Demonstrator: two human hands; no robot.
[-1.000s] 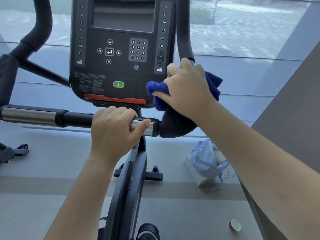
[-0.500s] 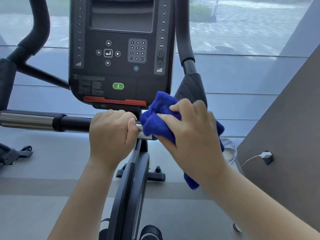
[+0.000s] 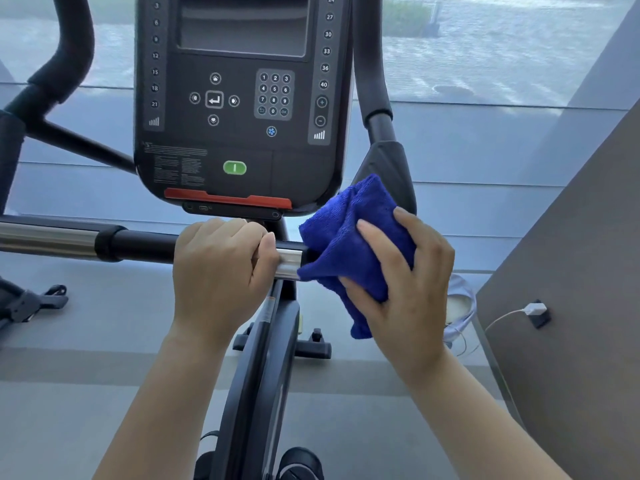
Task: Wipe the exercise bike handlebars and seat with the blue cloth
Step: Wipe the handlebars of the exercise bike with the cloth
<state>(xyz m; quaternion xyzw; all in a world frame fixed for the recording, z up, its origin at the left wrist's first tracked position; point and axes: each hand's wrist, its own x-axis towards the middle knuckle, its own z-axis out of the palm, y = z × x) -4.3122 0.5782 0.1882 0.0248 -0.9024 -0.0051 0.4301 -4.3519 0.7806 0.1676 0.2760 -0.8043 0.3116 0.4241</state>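
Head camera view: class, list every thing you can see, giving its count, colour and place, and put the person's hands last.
console: one, black, top centre
start button: one, green, low on the console
handlebar: one, black with chrome sections, crossing from left to centre
blue cloth: one, blue, bunched against the handlebar right of centre
bike frame: one, black, bottom centre
charger plug: one, white, in the grey wall on the right
bag: one, pale, on the floor by the wall, partly hidden
left hand: one, grips the handlebar
right hand: one, holds the blue cloth
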